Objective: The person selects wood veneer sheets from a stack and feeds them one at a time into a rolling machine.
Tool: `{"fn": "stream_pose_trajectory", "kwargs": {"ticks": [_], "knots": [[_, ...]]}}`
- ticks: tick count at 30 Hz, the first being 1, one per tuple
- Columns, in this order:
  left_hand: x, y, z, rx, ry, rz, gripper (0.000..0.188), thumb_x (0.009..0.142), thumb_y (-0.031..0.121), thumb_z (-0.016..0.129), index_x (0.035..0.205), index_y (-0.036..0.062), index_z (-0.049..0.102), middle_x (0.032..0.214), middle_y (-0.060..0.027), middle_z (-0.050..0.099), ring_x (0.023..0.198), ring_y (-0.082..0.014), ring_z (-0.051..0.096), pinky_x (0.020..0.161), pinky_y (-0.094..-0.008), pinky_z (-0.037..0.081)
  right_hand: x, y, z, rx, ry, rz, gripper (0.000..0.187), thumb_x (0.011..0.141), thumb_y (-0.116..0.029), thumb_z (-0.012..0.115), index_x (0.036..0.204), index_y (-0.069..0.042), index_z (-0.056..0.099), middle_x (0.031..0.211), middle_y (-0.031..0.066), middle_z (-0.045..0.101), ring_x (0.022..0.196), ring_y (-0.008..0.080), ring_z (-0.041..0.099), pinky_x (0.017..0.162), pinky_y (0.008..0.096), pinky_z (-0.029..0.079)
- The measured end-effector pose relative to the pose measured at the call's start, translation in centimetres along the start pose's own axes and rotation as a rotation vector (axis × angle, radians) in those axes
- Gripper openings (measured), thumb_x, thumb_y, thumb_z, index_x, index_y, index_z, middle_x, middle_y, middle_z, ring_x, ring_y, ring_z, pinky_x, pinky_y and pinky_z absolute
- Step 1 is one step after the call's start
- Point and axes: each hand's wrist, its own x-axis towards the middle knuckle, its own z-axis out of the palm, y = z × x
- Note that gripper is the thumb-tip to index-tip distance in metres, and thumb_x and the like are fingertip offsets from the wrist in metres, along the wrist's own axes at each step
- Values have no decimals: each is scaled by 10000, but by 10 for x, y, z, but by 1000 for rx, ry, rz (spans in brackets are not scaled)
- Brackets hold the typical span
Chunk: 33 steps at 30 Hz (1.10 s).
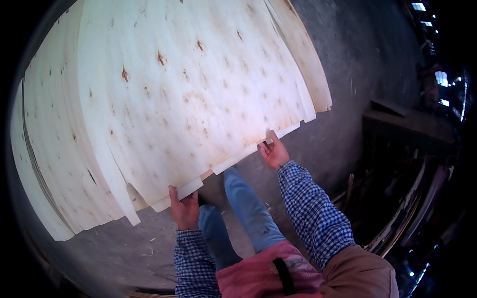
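A large pale wood veneer sheet (198,99) with brown knots lies across other veneer sheets (54,149), which show along its left and right sides. Its near edge is uneven, with torn strips and notches. My left hand (185,212) grips this edge at the near left, thumb above and fingers curled underneath. Farther right, my right hand (276,154) pinches the same edge, its thumb on the top face and its other fingers partly hidden below. Both blue-checked sleeves reach forward from my body.
Grey floor (348,74) with small wood splinters surrounds the sheets. My blue-clad legs (253,213) stand close to the near edge. At the right are a dark low block-like structure (407,129) and long thin wood strips (407,208) in shadow.
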Motion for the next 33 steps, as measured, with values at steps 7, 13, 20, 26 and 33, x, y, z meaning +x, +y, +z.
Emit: {"fn": "stream_pose_trajectory", "kwargs": {"ticks": [7, 13, 20, 26, 33], "knots": [[-7, 1, 14, -6, -90, 92, 502, 995, 315, 537, 1404, 59, 397, 1396, -110, 491, 1272, -257, 486, 1053, -438, 435, -29, -2, 11, 74, -103, -70, 191, 895, -266, 718, 884, -107, 612, 710, -21, 596, 616, 79, 561, 541, 185, 484], [-5, 20, -19, -2, -144, 129, 485, 996, 283, 519, 1399, 35, 415, 1407, -115, 491, 1293, -270, 463, 1131, -436, 335, -76, 11, -10, 93, -261, -159, 187, 935, -227, 663, 827, -87, 604, 654, 24, 625, 552, 106, 605, 485, 221, 497], [-28, 106, -122, 85, -244, 205, 472, 988, 306, 525, 1383, 61, 442, 1387, -96, 514, 1279, -247, 479, 1103, -421, 368, -147, 166, -70, -186, -407, 252, 192, 954, -255, 598, 1025, -80, 624, 840, 15, 663, 703, 86, 636, 613, 239, 528], [-14, 162, -181, 193, 18, 201, 482, 966, 384, 558, 1365, 124, 482, 1379, -47, 512, 1264, -221, 480, 1061, -381, 396, -150, 141, -158, -713, -323, -407, 228, 917, -186, 637, 1103, -55, 628, 970, 16, 662, 845, 108, 622, 762, 282, 524], [31, 153, -191, 262, 96, 184, 515, 947, 467, 573, 1352, 156, 502, 1386, -12, 525, 1274, -190, 473, 1021, -372, 405, -1, -15, -180, -852, 91, -540, 744, 815, -406, 758, 1337, 40, 473, 1264, 188, 600, 1131, 266, 603, 1000, 386, 454]]}}
